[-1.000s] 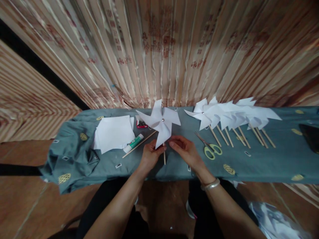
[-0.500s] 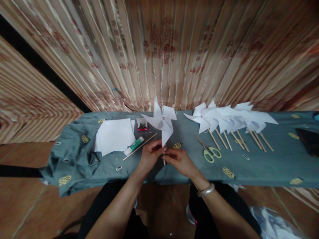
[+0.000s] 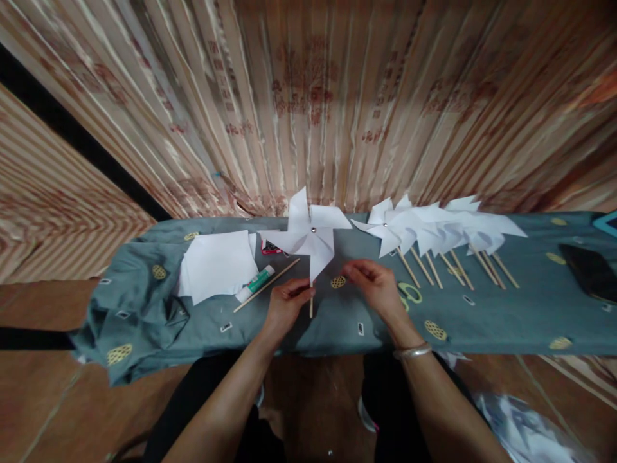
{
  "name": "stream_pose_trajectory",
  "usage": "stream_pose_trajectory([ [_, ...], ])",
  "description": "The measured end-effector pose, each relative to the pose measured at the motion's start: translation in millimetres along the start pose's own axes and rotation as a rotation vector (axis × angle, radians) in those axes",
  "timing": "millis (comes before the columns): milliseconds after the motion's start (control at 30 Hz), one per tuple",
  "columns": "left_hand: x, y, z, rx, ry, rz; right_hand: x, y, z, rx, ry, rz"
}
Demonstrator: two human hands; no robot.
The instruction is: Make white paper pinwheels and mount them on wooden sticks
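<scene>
1. pinwheel (image 3: pixel 308 239): white paper sails with a silver pin at the hub, on a thin wooden stick (image 3: pixel 311 307). it is held up over the cloth (image 3: pixel 506 315), just right of the paper stack (image 3: pixel 219 263), sails facing the camera.
2. long axis: the stick runs near-to-far, roughly straight away from the body. the sails are at the far end; the bare butt pokes out at the near end, beside the left hand.
3. left hand (image 3: pixel 284 305): clenched on the stick just under the sails, thumb pressed against fingers. it is the only hand carrying the pinwheel.
4. right hand (image 3: pixel 378 286): right of the pinwheel, level with the lowest sail, not touching it. fingers are half curled, thumb and forefinger tips close together. whether anything small sits between them: cannot tell.
5. key relation: the pinwheel lies to the left of the right hand and just ahead of the left. the left is the nearer, in contact. bare cloth shows between the right fingertips and the stick.
6. others, placed from the paper stack:
   - glue (image 3: pixel 255 283) just beside its near right corner.
   - spare stick (image 3: pixel 267 283) right of the stack, slanted alongside the glue.
   - pin box (image 3: pixel 270 247) at its far right corner, partly behind a sail.
   - scissors (image 3: pixel 409 294) further right, mostly hidden by the right hand.
   - pinwheel row (image 3: pixel 434 228) well to the right, overlapping, sticks pointing toward the near edge.
   - phone (image 3: pixel 590 270) far right.
</scene>
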State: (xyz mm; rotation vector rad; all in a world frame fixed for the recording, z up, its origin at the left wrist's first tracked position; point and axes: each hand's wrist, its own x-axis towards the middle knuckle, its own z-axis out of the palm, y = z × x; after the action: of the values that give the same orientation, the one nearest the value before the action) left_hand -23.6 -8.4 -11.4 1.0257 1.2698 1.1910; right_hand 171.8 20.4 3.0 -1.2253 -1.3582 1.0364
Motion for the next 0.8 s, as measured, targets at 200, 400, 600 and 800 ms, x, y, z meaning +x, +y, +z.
stream_pose_trajectory([
  [200,-6,-1,-1.0,0.104,-0.129,0.012,21,6,-29,0.082,0.332,-0.102],
  [400,-7,-1,2.3,0.109,-0.178,-0.021,23,3,-25,0.174,0.206,-0.107],
  [600,-6,1,4.0,0.075,-0.160,-0.052,17,0,-4,0.349,-0.029,0.063],
  [800,-5,-3,2.3,0.065,-0.136,-0.038,12,-6,1,0.381,-0.023,0.133],
])
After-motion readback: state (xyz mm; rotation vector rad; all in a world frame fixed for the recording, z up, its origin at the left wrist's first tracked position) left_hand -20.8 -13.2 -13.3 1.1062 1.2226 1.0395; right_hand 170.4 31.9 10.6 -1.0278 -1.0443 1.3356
